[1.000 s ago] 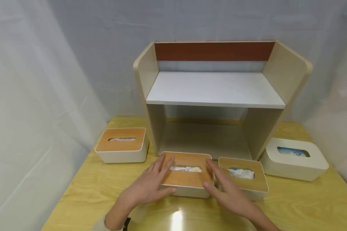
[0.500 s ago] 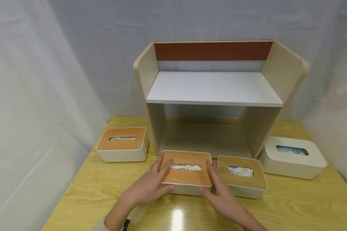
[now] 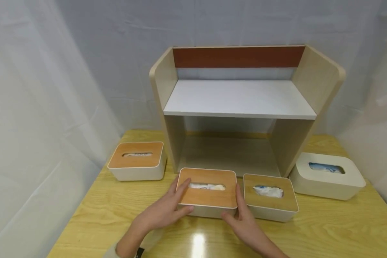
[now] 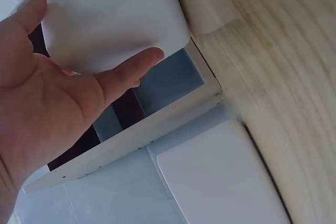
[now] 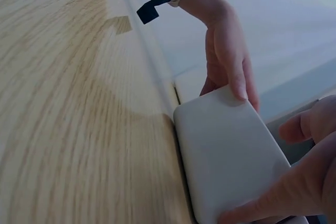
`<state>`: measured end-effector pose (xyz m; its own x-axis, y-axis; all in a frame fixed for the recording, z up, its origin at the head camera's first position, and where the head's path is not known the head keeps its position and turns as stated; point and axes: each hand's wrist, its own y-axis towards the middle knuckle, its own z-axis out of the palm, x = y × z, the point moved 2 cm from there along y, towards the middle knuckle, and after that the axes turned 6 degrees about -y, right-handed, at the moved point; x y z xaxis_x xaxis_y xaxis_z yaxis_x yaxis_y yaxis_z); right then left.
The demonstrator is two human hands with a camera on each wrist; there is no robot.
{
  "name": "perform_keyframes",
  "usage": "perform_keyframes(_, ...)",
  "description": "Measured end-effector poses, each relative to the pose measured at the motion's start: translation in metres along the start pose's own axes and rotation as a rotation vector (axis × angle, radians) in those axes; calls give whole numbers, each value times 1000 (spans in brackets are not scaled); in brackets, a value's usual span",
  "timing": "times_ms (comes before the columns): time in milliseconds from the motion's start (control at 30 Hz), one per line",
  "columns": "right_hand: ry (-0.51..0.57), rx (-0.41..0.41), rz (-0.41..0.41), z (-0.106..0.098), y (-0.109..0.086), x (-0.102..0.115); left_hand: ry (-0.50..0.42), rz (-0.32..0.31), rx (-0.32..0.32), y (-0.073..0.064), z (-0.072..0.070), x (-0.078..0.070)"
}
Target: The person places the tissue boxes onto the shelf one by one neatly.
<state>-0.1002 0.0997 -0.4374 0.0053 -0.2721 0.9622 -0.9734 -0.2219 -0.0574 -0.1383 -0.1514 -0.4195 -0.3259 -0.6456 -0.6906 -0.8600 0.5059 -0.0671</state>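
Note:
A tissue box (image 3: 209, 196) with a white body and orange wood-look lid lies before the shelf, packaging showing in its slot. My left hand (image 3: 162, 211) holds its left end, thumb on the front face and fingers over the left edge. At the right end my right hand (image 3: 245, 220) grips it, with the thumb at the front corner and the fingers down the right side. In the left wrist view, the left thumb (image 4: 131, 72) lies along the white box front (image 4: 115, 19). From the right wrist, both hands are seen at the box's ends.
A two-level shelf (image 3: 238, 98) stands behind. To the left sits another orange-lidded tissue box (image 3: 135, 161). A tan-lidded one (image 3: 271, 197) is close beside my right hand, and an all-white one (image 3: 327, 175) stands farther right on the wooden table (image 3: 93, 229).
My right fingers have slid off the lid into the gap at the box's right side, and the thumb has moved left along the front. My left fingers have dropped lower over the left edge.

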Motion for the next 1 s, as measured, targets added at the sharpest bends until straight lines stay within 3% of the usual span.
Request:
perform_keyframes(133,42,-14,26,3,2,-3,-24,11,-3,0,1,3)
perform_keyframes(333,13,-50,70,4,3,-4,-80,21,-28,1,4,6)
perform_keyframes(533,22,-85,25,6,8,-4,-130,35,-47,4,2,5)
perform_keyframes(1000,77,-152,44,6,33,5,-178,40,-105,25,-11,6)
